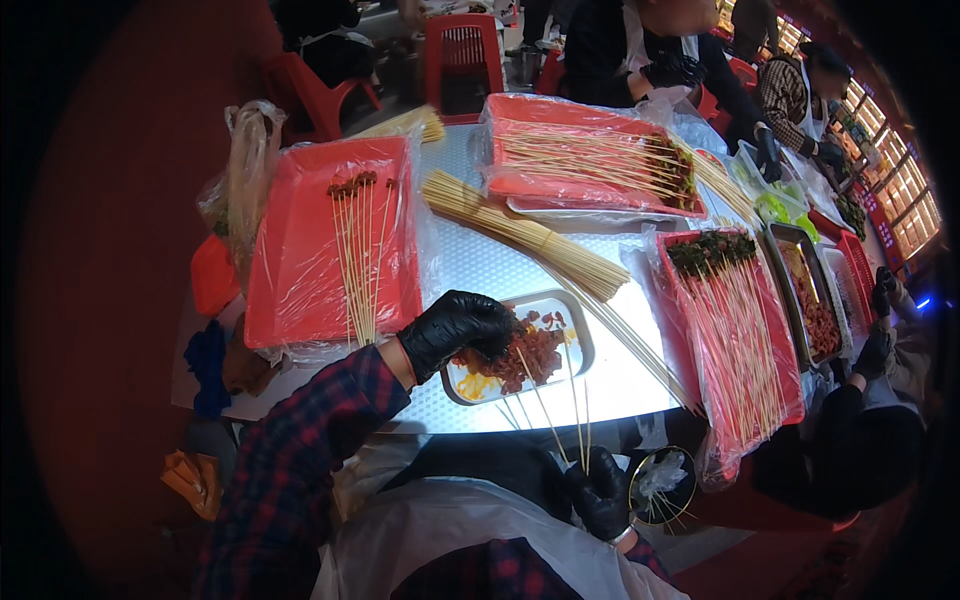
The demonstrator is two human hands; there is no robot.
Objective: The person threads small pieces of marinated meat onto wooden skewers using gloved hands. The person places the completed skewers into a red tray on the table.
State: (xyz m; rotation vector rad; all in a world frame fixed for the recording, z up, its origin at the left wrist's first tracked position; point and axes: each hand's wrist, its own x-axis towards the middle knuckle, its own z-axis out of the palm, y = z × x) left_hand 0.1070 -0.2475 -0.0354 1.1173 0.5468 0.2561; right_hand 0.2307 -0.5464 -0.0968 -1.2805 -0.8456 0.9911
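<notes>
My left hand point(461, 330), in a black glove, reaches over the metal tray point(587, 330) at the table's near edge, its fingertips bent down at the marinated meat pieces point(536, 356). Whether it pinches a piece is hidden. Near my apron, my right hand point(600, 491), also black-gloved, is closed around the lower ends of a few bamboo skewers point(576, 412), whose tips point up towards the meat. A plastic-covered red tray point(292, 255) on the left holds several skewers with meat at their far ends. Beyond the metal tray lies a thick bundle of bare bamboo skewers point(525, 232).
Filled skewers lie on a red tray point(517, 184) at the back and another point(787, 375) on the right. Farther right stands a metal tray of meat point(817, 322). Below the table edge is a round bin point(664, 480). Gloved co-workers sit at the back and right.
</notes>
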